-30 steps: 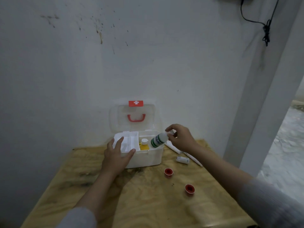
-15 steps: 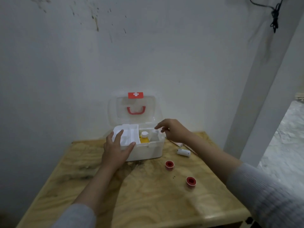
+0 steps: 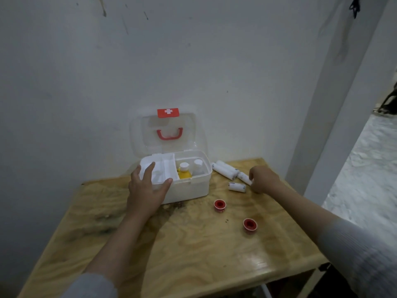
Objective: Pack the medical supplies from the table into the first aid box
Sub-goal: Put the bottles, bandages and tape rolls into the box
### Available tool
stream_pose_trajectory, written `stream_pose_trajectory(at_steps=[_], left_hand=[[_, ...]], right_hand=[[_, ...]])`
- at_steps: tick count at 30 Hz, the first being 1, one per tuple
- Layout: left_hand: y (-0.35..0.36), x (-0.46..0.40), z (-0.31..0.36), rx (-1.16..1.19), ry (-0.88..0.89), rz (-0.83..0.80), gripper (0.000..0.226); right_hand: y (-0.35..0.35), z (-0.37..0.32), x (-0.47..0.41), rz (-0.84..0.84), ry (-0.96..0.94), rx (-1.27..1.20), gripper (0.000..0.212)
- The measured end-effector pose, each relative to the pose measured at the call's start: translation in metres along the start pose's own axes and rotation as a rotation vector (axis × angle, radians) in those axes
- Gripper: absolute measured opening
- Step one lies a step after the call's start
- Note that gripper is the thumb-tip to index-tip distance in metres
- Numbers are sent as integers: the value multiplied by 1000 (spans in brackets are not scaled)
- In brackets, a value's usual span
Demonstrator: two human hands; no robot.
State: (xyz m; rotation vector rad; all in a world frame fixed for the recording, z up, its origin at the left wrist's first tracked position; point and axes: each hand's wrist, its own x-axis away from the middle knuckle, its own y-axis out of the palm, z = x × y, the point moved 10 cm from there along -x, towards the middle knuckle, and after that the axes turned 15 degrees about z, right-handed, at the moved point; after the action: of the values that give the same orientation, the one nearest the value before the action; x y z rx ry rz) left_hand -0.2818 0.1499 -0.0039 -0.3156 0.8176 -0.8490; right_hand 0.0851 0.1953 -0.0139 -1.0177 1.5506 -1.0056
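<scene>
The white first aid box (image 3: 199, 187) stands open against the wall, its clear lid (image 3: 167, 130) with a red handle raised. Inside on the right stand a yellow bottle (image 3: 184, 173) and a white bottle (image 3: 198, 167). My left hand (image 3: 146, 190) lies spread on the box's front left corner, thumb on the rim. To the right of the box lie long white bandage rolls (image 3: 224, 172) and a short roll (image 3: 236, 187). My right hand (image 3: 263, 179) curls its fingers around the end of another bandage roll (image 3: 243, 177) that lies on the table. Two red tape rolls (image 3: 219, 205) (image 3: 249, 225) sit nearer me.
The wooden table (image 3: 193, 254) is pushed into a corner of white wall. A white pillar (image 3: 335, 104) rises just past its right edge, with pale floor beyond. The box's left half holds a white divided tray (image 3: 159, 168).
My right hand set the white bottle into the box beside the yellow one, then moved right and down onto the bandage rolls. My left hand stayed on the box.
</scene>
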Motion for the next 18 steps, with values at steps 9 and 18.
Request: stream_pose_trajectory(at_steps=[9,18], left_hand=[[-1,0,1,-24,3,3,72],[-1,0,0,-14,-13,43,73]], right_hand=[[-19,14,-13,204,63,-277,15],[-23,-7,-59,277,59,-620,16]])
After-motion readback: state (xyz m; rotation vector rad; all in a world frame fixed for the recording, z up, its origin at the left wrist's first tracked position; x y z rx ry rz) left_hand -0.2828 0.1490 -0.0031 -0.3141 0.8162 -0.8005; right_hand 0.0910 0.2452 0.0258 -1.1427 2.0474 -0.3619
